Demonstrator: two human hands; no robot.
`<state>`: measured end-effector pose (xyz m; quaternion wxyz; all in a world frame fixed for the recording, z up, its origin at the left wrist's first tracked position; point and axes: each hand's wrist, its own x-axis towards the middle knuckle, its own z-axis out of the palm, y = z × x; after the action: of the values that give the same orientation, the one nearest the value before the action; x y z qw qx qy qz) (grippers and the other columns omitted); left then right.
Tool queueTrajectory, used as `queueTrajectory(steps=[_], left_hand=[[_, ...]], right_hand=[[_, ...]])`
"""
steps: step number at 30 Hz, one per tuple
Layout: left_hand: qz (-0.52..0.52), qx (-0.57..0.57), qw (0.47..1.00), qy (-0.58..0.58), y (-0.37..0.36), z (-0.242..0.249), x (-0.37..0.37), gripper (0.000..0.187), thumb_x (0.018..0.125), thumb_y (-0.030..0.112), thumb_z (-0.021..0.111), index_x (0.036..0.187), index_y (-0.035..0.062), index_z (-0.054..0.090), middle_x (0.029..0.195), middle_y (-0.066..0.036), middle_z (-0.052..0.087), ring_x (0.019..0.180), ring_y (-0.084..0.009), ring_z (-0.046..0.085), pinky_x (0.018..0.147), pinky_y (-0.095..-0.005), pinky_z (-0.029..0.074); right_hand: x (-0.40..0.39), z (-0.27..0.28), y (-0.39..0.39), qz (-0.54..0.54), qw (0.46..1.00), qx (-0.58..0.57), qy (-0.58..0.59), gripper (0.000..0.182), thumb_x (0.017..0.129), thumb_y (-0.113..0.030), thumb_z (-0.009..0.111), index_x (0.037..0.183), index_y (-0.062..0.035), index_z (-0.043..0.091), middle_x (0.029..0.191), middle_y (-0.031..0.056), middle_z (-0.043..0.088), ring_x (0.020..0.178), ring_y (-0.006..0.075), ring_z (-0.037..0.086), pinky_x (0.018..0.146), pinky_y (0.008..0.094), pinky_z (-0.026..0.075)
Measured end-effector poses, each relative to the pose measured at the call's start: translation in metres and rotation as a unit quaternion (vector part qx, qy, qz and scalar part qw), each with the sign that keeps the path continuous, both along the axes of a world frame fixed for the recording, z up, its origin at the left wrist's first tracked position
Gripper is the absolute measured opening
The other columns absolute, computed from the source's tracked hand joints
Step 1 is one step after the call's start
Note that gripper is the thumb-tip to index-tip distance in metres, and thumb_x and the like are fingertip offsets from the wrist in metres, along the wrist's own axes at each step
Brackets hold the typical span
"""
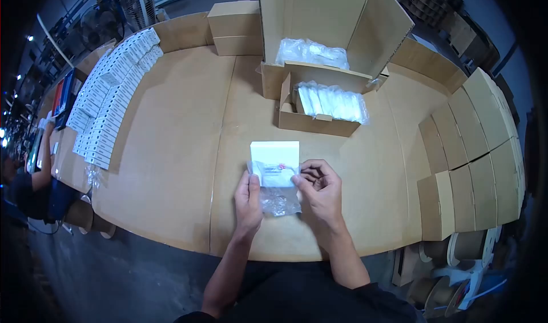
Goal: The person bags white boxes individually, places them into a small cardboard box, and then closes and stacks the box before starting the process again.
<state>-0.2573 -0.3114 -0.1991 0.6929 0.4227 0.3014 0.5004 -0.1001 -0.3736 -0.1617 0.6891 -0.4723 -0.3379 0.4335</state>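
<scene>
In front of me a flat white box point(275, 153) stands partly inside a clear plastic bag point(279, 202). The box's upper part sticks out of the bag, and small print with a red mark shows through the plastic. My left hand point(249, 203) grips the left edge of the bag and box, thumb on the front. At the right edge, my right hand point(324, 193) pinches the bag with the thumb, its other fingers curled. Just beyond my hands is an open cardboard box point(317, 124) holding a row of several bagged white boxes point(331, 102).
A taller open carton point(319, 9) with bagged items point(311, 53) stands behind. Rows of small white boxes point(111, 94) line the left side. Brown cartons point(474, 151) are stacked at the right; another carton point(235, 27) stands at the back. A person point(37, 183) is at far left.
</scene>
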Motion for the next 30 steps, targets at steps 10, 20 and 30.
queueTrajectory(steps=[10,20,30], left_hand=[[0.044,0.08,0.991,0.102,0.017,0.002,-0.006,0.046,0.114,0.027,0.039,0.13,-0.008,0.064,0.125,-0.014,0.069,0.115,-0.0159,0.062,0.102,-0.0313,0.048],[0.036,0.148,0.975,0.164,0.015,0.028,-0.004,0.048,0.114,0.027,0.038,0.14,-0.0087,0.058,0.132,-0.018,0.068,0.126,-0.0229,0.062,0.111,-0.0351,0.044],[0.023,0.083,0.993,0.076,0.023,0.004,0.016,0.052,0.115,0.034,0.032,0.128,-0.0081,0.058,0.122,-0.018,0.067,0.117,-0.0248,0.063,0.107,-0.0395,0.047]], right_hand=[[0.007,0.003,0.005,-0.032,0.997,0.022,-0.071,0.012,0.094,0.003,0.073,0.103,0.0028,0.066,0.117,0.0159,0.073,0.104,0.014,0.067,0.094,0.0282,0.054],[0.025,-0.021,0.012,0.07,0.989,0.127,-0.04,0.009,0.095,-0.001,0.07,0.101,0.0008,0.063,0.141,0.0316,0.059,0.13,0.0303,0.059,0.111,0.0404,0.044],[0.009,-0.002,0.016,-0.01,0.997,0.032,-0.07,0.009,0.102,-0.006,0.064,0.105,-0.0022,0.056,0.106,0.01,0.071,0.089,0.0091,0.062,0.081,0.0237,0.049]])
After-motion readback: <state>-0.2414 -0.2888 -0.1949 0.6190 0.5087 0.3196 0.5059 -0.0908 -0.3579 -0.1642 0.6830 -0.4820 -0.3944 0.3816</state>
